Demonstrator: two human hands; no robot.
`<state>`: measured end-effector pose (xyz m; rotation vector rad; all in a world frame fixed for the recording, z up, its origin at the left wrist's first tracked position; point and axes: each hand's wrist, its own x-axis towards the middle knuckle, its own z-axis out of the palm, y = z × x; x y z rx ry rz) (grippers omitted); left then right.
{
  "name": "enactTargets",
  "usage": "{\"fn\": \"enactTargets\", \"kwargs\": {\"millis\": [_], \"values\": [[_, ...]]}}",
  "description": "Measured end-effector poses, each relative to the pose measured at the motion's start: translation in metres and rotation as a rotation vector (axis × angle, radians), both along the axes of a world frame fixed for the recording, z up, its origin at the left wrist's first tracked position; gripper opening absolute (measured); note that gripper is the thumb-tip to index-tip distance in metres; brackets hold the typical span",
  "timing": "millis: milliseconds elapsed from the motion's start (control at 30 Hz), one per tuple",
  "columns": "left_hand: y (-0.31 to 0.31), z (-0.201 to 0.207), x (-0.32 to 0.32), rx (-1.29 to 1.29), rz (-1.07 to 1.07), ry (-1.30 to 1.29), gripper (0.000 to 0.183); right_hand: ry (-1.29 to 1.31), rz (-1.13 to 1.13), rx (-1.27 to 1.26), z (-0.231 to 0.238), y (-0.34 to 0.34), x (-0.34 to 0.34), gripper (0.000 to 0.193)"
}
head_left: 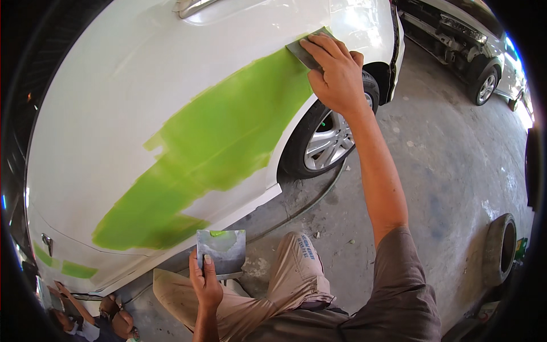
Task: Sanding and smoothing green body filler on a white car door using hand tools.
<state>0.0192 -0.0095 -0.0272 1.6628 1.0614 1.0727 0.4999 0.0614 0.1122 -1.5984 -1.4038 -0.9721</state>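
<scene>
My right hand (337,71) presses a flat grey filler spreader (305,52) against the white car's side panel (137,62), at the upper end of a broad green filler patch (228,125), just above the wheel arch. The fingers lie over the spreader and the thumb is beneath. Low in front of me, my left hand (207,285) grips a square grey metal plate (223,256) by its near edge, thumb on top. A small dab of bright green filler (217,233) sits at the plate's far edge, with a thin smear below it.
The car's rear wheel (327,142) stands below the arch, and a hose (307,206) runs along the concrete floor. A loose tyre (499,249) stands at the right. Another vehicle (484,62) is parked at the far right. Another person (85,319) crouches at the lower left.
</scene>
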Motion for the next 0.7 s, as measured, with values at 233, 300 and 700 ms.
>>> {"fn": "enactTargets", "kwargs": {"millis": [233,300,700], "values": [[0.009,-0.008,0.015,-0.074,-0.041,-0.022,0.032,-0.008,0.030,-0.050,-0.044,-0.015,-0.002,0.060],[0.009,-0.008,0.017,-0.079,-0.056,-0.024,0.033,0.006,0.029,-0.096,-0.058,-0.021,-0.004,0.066],[-0.003,0.000,0.018,-0.043,-0.054,-0.031,0.031,0.010,0.059,-0.139,-0.068,-0.046,-0.015,0.065]]}}
